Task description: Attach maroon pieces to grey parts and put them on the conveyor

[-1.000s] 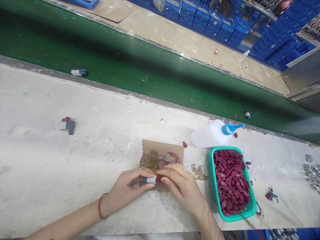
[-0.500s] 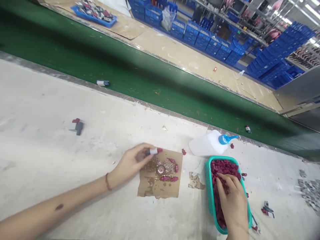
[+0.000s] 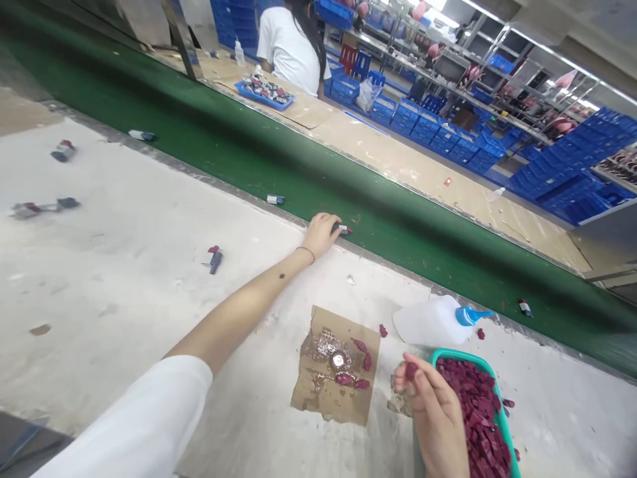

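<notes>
a red piece (image 3: 411, 371) was pinched narrowly by the right hand (image 3: 439, 411); a part (image 3: 344, 230) was touched at the green belt (image 3: 423, 242) by the left hand (image 3: 321, 234), its grip unclear; steady fingertips seemed needed.

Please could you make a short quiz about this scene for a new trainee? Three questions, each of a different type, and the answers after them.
1. True or false: the left hand is inside the green basket.
2. What colour is the cap of the white bottle? A) red B) blue C) yellow
3. Fill in the colour: the right hand holds a small ____ piece at its fingertips.

Key: 1. false; 2. B; 3. dark red
</notes>
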The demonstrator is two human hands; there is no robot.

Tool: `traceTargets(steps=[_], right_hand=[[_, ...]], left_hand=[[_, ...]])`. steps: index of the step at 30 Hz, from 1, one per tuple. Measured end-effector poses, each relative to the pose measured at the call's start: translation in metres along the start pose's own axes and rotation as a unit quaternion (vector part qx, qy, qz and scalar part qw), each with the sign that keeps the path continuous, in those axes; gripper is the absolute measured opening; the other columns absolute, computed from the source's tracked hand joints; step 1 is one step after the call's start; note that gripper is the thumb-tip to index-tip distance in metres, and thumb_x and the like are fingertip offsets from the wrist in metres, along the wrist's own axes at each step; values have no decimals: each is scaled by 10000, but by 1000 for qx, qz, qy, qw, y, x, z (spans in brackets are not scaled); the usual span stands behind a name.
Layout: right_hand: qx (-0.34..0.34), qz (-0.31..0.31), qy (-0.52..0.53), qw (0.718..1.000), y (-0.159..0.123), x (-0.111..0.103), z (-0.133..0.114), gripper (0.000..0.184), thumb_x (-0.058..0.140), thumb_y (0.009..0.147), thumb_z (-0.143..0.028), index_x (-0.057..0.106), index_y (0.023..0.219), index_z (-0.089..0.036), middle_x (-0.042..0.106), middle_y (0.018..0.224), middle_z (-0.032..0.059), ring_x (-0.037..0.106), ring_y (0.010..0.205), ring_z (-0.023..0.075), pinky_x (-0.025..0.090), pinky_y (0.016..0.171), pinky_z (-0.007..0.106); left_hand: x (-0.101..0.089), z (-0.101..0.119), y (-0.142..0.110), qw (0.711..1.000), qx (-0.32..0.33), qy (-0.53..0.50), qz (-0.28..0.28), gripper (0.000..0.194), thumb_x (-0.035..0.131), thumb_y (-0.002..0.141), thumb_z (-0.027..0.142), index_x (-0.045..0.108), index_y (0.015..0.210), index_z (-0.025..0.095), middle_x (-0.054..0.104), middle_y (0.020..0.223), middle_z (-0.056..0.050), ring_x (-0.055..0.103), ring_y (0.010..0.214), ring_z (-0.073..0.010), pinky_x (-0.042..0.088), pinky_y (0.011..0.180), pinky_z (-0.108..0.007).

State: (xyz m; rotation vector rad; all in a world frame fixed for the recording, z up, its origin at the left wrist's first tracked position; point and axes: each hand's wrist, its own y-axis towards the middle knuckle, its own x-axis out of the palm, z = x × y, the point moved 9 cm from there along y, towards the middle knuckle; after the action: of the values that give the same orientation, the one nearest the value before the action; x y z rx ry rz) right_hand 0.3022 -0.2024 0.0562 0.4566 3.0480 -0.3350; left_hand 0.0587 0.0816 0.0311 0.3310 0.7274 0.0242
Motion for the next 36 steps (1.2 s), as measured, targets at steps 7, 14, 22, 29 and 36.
traceTargets(steps=[7, 14, 22, 29, 36], right_hand=[[61, -103, 98, 988, 19, 64, 9, 346, 792, 710, -499, 654, 796, -194, 706, 667, 49, 632, 574, 169, 511, 528, 258], [23, -108, -41, 993, 17, 74, 30, 387, 747, 725, -545, 594, 693, -190, 603, 561, -6, 504, 469, 117, 402, 439, 213], [-167, -146, -263, 939, 1, 98, 9, 270, 548, 919, -356, 583, 699, -203, 593, 605, -3, 512, 506, 137, 393, 486, 241], [-271, -145, -349, 885, -3, 110, -4, 344, 441, 987, -346, 532, 676, -230, 522, 581, -20, 475, 498, 141, 380, 490, 247], [-239, -154, -357, 890, 0, 109, 5, 309, 455, 977, -331, 530, 695, -231, 555, 600, -12, 526, 518, 153, 403, 504, 249]], left_hand=[[-58, -64, 11, 990, -53, 110, 77, 428, 466, 838, 222, 553, 1230, 73, 397, 1456, -231, 210, 1418, -391, 115, 1151, -580], [-79, -107, 12, 985, -117, 109, 72, 319, 501, 838, 283, 654, 1069, 126, 563, 1261, -195, 431, 1234, -408, 280, 1071, -559], [-89, -88, 8, 987, -109, -39, 109, 158, 530, 861, 235, 635, 936, 144, 635, 1137, -152, 529, 1158, -301, 367, 1064, -424], [-72, -70, -32, 948, -198, -243, 60, 402, 291, 999, 369, 578, 911, 101, 700, 920, -163, 669, 695, -175, 474, 489, -219], [-17, 1, -149, 845, -226, -438, -206, 301, 710, 783, 361, 615, 965, 141, 731, 975, -121, 704, 785, -186, 552, 624, -262]])
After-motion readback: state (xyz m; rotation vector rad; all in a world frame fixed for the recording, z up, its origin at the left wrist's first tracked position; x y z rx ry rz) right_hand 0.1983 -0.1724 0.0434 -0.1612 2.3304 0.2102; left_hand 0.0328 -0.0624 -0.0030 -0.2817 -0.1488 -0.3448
